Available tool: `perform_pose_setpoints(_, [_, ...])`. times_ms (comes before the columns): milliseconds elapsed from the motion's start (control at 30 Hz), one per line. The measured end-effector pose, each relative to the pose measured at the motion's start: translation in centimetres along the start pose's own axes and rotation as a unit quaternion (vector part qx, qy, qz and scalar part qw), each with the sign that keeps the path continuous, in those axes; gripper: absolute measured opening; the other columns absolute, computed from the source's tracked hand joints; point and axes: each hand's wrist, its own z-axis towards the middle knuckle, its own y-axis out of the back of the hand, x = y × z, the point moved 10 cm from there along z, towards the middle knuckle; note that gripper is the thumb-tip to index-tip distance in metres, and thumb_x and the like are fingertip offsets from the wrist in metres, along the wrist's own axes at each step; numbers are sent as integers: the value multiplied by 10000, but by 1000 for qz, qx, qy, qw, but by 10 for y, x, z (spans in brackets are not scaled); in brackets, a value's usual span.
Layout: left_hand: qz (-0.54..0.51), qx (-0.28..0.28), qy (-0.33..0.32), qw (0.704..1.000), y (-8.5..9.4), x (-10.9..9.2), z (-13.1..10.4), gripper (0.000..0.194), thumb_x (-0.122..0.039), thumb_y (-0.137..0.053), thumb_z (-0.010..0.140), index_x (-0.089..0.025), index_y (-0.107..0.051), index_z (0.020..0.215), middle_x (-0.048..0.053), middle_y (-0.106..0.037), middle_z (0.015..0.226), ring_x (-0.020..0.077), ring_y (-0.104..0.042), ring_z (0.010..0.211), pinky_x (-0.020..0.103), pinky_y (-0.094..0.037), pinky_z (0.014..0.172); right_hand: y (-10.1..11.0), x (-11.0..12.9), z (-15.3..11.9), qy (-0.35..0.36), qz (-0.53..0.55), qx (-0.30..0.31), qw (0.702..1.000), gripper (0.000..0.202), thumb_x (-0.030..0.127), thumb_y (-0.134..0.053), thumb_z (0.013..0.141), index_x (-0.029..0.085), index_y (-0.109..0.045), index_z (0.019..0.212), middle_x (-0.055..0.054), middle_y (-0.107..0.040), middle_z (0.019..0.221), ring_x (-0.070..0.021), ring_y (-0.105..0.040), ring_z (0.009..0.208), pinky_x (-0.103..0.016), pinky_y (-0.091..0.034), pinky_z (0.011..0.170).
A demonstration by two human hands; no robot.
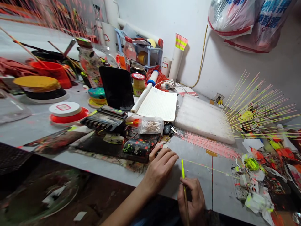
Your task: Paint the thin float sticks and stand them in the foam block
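My right hand grips a slim paintbrush whose tip is coated in bright yellow paint. The tip points up, close to a thin pink-and-yellow stick that runs rightward from beside my left hand. Closed, with its fingers bent, my left hand rests at the right end of a paint-spattered black device. What those fingers hold is hidden behind the knuckles. Just behind, a clear box of cotton swabs sits on the black base.
Many painted sticks fan out from a white foam block; a pink bundle of sticks lies before it. An open notebook and a black phone-like panel stand behind. Paint-stained scraps crowd the right.
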Motion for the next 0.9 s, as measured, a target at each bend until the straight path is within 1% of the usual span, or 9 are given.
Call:
perform_pose_setpoints(200, [-14,-7,8,1000,0,-1,0,219,-111,-465,959,-222,-653,960,-6,-750,889,164,-657,925,398,-316,1085,-3,1,3,1,-7,3,1000,170,111,-541,986,200,-634,1097,-32,-704,861,-144,-680,747,-247,-588,694])
perform_pose_setpoints(400, [-20,-9,6,1000,1,-1,-1,202,-122,-464,975,-218,-642,973,-6,-751,895,166,-657,920,409,-303,1094,-5,-8,-7,-23,-1,5,1000,182,105,-541,978,212,-634,1092,-25,-709,873,-143,-678,757,-253,-573,715])
perform_pose_setpoints(633, [-20,-16,8,1000,1,0,-1,209,-111,-468,962,-223,-645,969,-11,-755,889,162,-664,915,408,-296,1110,-2,-16,-13,-40,-9,-3,999,153,138,-549,986,216,-648,1073,-22,-707,856,-147,-685,753,-250,-571,711])
perform_pose_setpoints(767, [-20,-23,12,999,1,0,-1,216,-106,-469,954,-222,-651,965,-10,-757,888,161,-669,919,400,-306,1107,0,-19,-17,-62,-1,-6,998,161,138,-550,983,219,-653,1076,-20,-704,868,-147,-686,769,-247,-569,722])
perform_pose_setpoints(900, [-14,-16,14,1000,2,0,0,235,-92,-472,937,-231,-660,958,-14,-757,890,155,-671,916,384,-320,1100,3,-15,-19,-61,19,-22,998,183,112,-557,966,223,-658,1071,-21,-707,866,-148,-678,765,-255,-567,715])
